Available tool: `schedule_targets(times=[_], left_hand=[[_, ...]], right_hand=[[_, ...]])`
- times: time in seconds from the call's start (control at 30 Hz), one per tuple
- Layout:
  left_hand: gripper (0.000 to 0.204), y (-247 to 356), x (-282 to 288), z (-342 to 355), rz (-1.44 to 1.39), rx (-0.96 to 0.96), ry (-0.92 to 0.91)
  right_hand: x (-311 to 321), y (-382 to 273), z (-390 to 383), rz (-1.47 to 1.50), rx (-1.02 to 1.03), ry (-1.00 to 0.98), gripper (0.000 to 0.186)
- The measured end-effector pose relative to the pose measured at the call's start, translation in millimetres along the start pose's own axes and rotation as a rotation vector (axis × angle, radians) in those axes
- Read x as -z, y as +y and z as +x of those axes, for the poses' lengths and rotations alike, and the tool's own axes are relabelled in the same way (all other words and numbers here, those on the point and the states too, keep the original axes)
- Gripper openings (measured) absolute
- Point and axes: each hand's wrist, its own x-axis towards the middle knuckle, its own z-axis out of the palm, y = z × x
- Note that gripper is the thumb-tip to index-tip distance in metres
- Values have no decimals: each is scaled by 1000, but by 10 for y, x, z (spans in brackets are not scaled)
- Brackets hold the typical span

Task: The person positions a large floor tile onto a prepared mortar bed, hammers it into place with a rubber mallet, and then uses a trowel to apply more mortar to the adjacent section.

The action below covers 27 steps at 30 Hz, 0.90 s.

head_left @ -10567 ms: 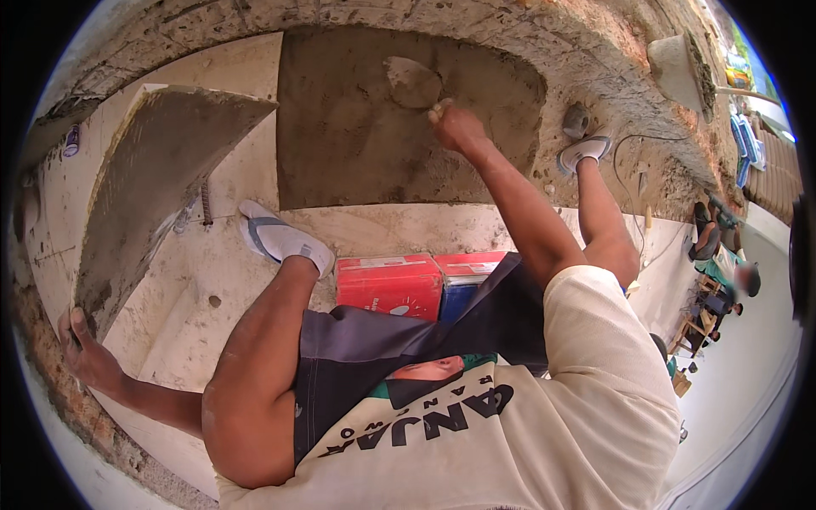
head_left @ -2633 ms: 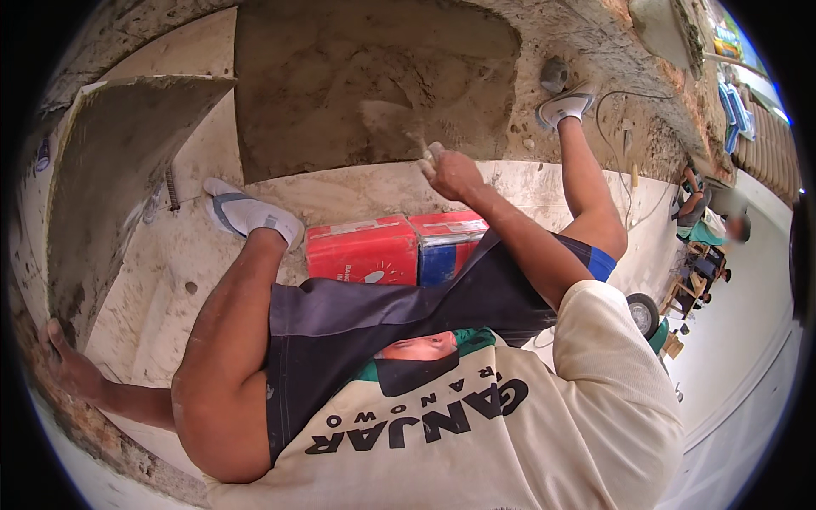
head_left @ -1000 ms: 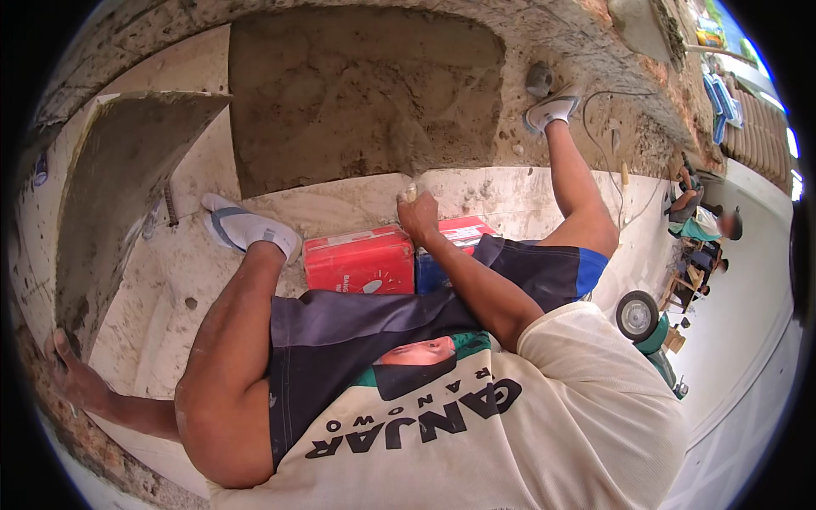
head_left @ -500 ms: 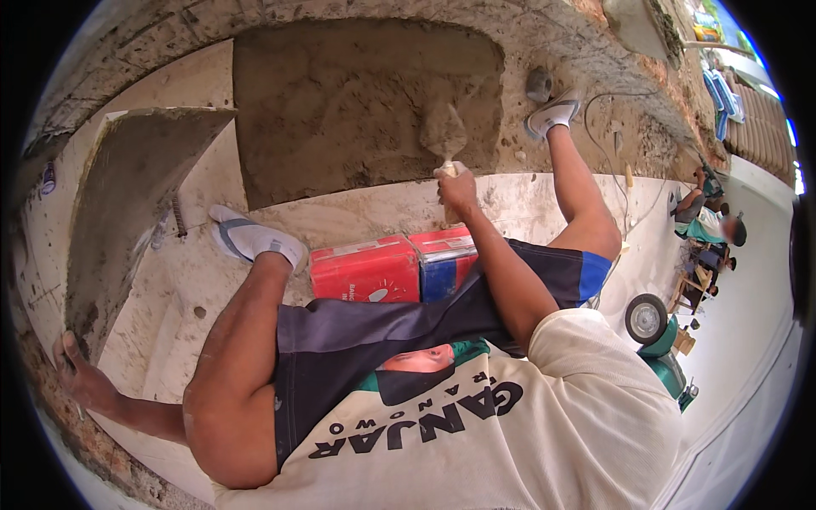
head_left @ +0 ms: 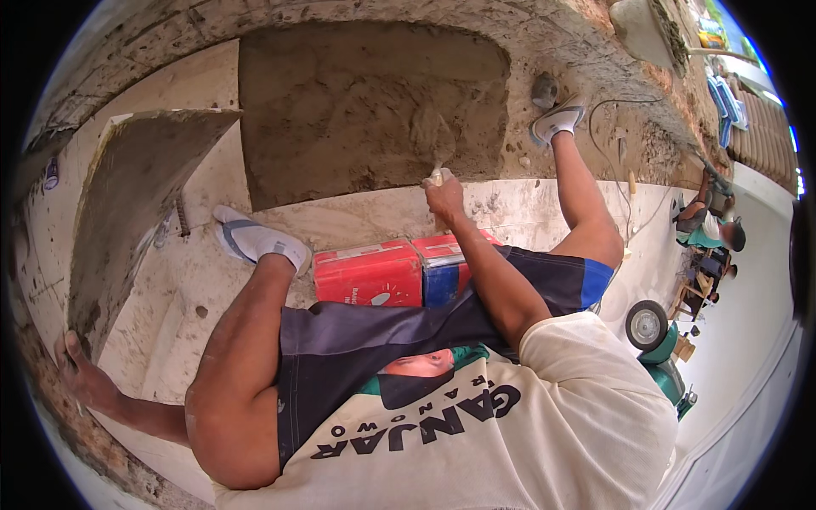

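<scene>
My right hand (head_left: 444, 201) is wrapped round the handle of a trowel. The trowel's blade (head_left: 435, 136), smeared with mortar, lies against the bed of wet brown mortar (head_left: 340, 110) ahead of me. On the far left my left hand (head_left: 89, 382) is at the near end of a large tile (head_left: 140, 204). The tile stands on edge, tilted, and its visible face is grey and coated. My left thumb shows by the tile's corner; the other fingers are partly hidden.
Red boxes (head_left: 367, 270) lie between my legs on pale floor tiles (head_left: 170, 340). A dark round lump (head_left: 545, 89) is beside my right foot, with a cable (head_left: 599, 127) nearby. At the right are a wheel (head_left: 646, 325) and other people (head_left: 710, 225).
My right hand has drawn the trowel slightly left and toward me across the mortar. My left hand and the tile keep nearly the same place.
</scene>
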Motion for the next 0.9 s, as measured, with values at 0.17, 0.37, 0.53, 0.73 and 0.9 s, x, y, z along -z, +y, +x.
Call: schedule_targets(times=[0.17,0.37,0.53,0.73,0.9], left_hand=[[48,-35,0,17,-26,-24,-14],[60,-63,2,28,13,52,-32],[62,74,-30,53,14,49,-45],[60,-121,-56,-6,48,30,-43],[57,-116,-44,3,-75,-3,-54]], right_hand=[[-190,-461,-215,157,-102,-221,33],[-126,-1094,-377,495,-247,-607,11],[366,-1261,-341,800,-314,-670,9],[1622,-1464,109,967,-217,-415,17],[3129,-1567,561,1000,92,55,39]])
